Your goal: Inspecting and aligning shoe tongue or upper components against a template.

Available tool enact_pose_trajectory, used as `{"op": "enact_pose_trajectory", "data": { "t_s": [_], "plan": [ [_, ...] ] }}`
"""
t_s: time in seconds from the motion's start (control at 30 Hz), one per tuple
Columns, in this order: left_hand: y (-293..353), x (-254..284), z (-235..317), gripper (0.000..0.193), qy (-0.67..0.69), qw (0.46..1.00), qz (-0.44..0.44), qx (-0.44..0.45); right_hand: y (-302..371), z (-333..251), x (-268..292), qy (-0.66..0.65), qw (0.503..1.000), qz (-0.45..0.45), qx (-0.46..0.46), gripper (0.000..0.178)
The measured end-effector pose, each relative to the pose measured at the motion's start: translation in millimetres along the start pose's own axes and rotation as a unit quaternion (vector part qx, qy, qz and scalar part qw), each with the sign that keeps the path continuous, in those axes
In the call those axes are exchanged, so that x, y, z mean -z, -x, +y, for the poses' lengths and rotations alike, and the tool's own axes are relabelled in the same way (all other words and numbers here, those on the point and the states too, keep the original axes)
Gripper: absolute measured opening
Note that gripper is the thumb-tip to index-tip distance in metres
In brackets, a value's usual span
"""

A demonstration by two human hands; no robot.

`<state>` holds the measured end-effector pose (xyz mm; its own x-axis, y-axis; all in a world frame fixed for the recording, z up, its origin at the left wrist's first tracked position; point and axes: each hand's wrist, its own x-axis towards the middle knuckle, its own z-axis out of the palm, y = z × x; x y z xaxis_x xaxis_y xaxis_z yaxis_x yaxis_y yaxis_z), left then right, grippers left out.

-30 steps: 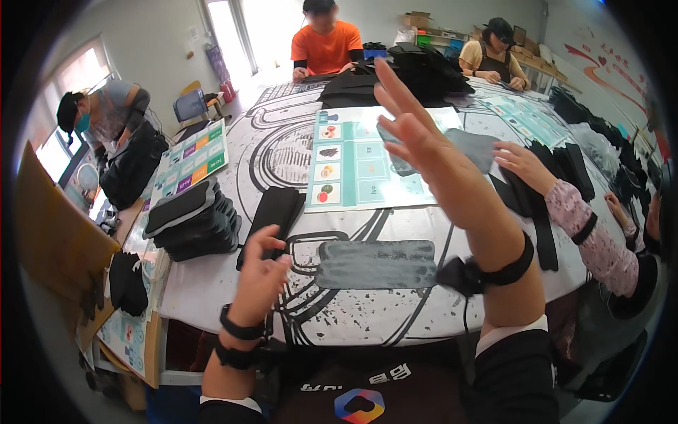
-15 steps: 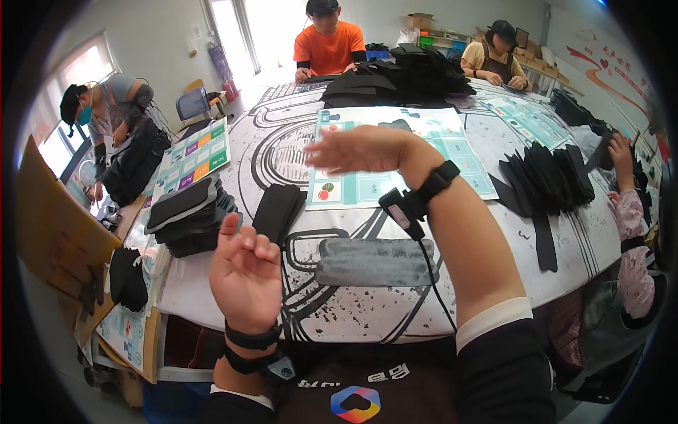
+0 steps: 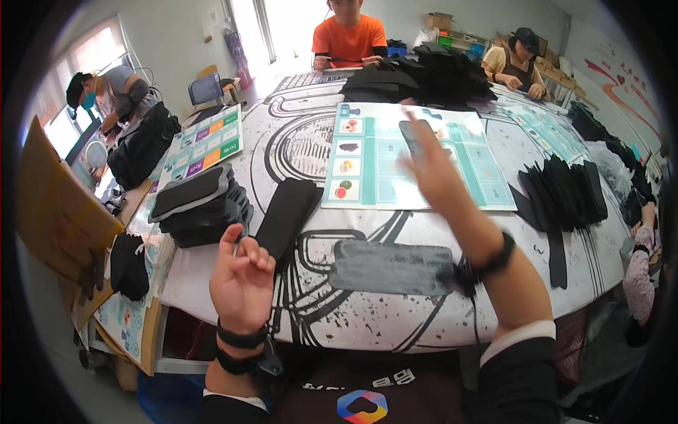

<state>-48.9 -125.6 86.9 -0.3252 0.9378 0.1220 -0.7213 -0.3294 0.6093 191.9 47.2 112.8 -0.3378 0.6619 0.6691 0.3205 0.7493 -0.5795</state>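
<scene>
My left hand (image 3: 242, 291) is raised near the table's front edge, palm turned up. Its fingers are loosely bent and apart, with nothing in them. Beyond it lies a strip of black fabric (image 3: 288, 218), and to the left is a stack of grey and black padded pieces (image 3: 201, 205). My right hand (image 3: 436, 173) is over a printed board (image 3: 364, 194) with fruit pictures. Motion smears its fingers, which are around a dark grey oval piece (image 3: 412, 133) on the board; whether they grip it is unclear. Nearer me a grey brushed rectangle (image 3: 392, 267) marks the table.
Black fabric pieces (image 3: 563, 187) stand fanned out at the right. A large black heap (image 3: 431, 78) covers the far side. Another printed board (image 3: 205, 145) lies at the left. People work around the table, one in an orange shirt (image 3: 349, 39). A cable (image 3: 474, 321) hangs from my right wrist.
My right hand has swung from pointing left across the board to pointing away from me, toward the grey oval piece. The view has shifted left. My left hand has kept its pose.
</scene>
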Motion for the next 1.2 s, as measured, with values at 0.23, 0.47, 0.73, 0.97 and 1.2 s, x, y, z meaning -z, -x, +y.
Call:
{"op": "enact_pose_trajectory", "data": {
  "t_s": [0.23,0.47,0.73,0.97,1.2],
  "plan": [
    [-6,-13,3,0.044,-0.002,1.0,-0.023,-0.02,89,-158,55,-0.004,0.909,-0.298,0.291,0.057],
    [-35,-38,-6,0.039,0.046,0.997,0.014,-0.067,120,-149,104,-0.307,0.88,0.211,0.294,0.062],
    [-57,-106,-73,0.037,0.065,0.996,0.056,-0.019,126,-139,33,0.176,0.932,-0.289,0.133,0.051],
    [-47,-76,-58,0.037,-0.004,0.999,-0.045,0.002,157,-97,121,0.39,0.886,0.183,0.17,0.073],
    [-33,16,1,0.012,-0.635,0.748,-0.193,-0.028,144,-51,71,0.578,0.808,-0.06,-0.096,0.05]
  ]
}}
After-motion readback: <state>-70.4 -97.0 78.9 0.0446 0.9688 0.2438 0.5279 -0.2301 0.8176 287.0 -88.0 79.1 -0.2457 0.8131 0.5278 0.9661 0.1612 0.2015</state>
